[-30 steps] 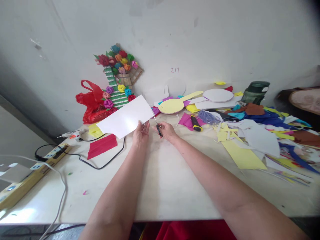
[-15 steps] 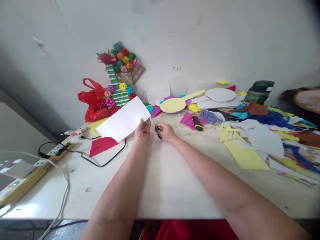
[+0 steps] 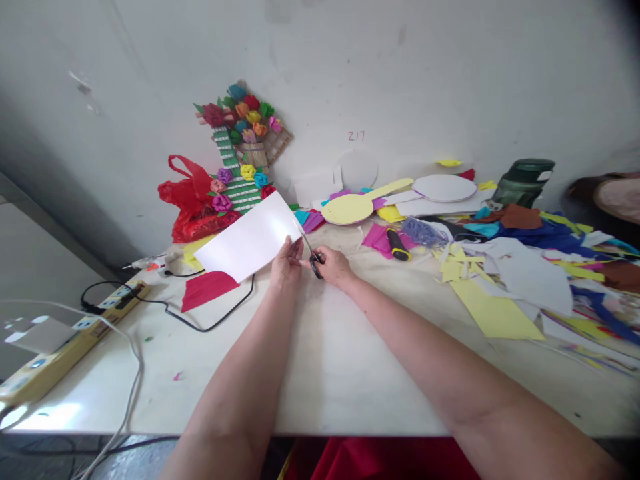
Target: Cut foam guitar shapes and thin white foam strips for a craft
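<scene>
My left hand [image 3: 286,265] pinches the near right corner of a white sheet of paper [image 3: 247,238], held tilted above the table. My right hand [image 3: 333,265] grips small black-handled scissors [image 3: 312,257], whose blades point up and away along the sheet's right edge. Both hands meet over the middle of the pale table [image 3: 320,360]. Both forearms reach in from the bottom of the frame.
A paper-flower craft [image 3: 240,150] and a red plastic bag [image 3: 190,203] lean at the wall. A red sheet [image 3: 207,290], a black cable [image 3: 210,320] and a power strip [image 3: 65,347] lie left. Coloured paper scraps [image 3: 505,267], a yellow paddle shape [image 3: 357,205] and a utility knife [image 3: 399,245] lie right.
The hands, paper and scissors hold nearly the same pose; the view has shifted slightly, and the scissors sit a little closer along the sheet's right edge.
</scene>
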Action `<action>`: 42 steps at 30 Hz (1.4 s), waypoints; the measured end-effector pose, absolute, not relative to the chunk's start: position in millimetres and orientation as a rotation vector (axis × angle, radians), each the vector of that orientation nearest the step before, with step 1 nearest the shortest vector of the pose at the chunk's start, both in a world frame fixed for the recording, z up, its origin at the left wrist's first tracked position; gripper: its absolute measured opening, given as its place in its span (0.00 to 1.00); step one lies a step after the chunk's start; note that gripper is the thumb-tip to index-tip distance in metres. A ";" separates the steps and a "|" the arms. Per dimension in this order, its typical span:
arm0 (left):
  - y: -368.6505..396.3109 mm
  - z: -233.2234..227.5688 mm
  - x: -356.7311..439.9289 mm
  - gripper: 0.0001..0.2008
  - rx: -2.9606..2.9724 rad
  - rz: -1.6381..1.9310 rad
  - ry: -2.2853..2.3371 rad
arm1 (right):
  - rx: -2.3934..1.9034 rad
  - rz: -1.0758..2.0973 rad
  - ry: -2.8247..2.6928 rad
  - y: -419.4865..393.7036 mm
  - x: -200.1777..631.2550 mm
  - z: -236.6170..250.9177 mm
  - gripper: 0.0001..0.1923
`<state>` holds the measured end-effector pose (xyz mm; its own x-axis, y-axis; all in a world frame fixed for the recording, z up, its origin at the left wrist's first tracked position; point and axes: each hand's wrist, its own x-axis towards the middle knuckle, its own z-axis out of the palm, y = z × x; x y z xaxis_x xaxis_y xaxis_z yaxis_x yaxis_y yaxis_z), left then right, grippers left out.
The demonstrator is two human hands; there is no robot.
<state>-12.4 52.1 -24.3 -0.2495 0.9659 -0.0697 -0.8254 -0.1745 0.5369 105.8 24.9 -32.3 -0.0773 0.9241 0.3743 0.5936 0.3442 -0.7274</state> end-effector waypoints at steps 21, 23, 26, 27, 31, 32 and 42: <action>52.6 -30.3 -8.6 0.02 0.419 1.664 0.531 | -1.346 0.623 -1.793 25.1 108.0 -28.1 0.19; 52.3 -29.9 -8.5 0.03 0.419 1.659 0.527 | -1.325 0.659 -1.788 24.6 108.6 -27.0 0.18; 51.4 -28.6 -8.2 0.02 0.419 1.662 0.540 | -1.291 0.703 -1.779 25.0 109.4 -26.6 0.17; 51.1 -28.1 -8.1 0.02 0.414 1.665 0.547 | -1.285 0.711 -1.778 25.4 109.6 -26.8 0.17; 51.2 -27.7 -7.8 0.02 0.388 1.664 0.576 | -1.273 0.727 -1.772 26.9 110.3 -28.0 0.15; 51.4 -27.9 -7.8 0.02 0.387 1.664 0.579 | -1.271 0.728 -1.769 27.1 110.4 -28.3 0.15; 49.9 -26.7 -7.9 0.03 0.411 1.665 0.565 | -1.283 0.723 -1.774 27.4 110.6 -28.4 0.16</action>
<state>-7.9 49.9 -26.7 -0.1687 0.9846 -0.0457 -0.8092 -0.1119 0.5768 110.6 27.4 -28.4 -0.1533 0.9479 0.2794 0.4825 0.3186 -0.8159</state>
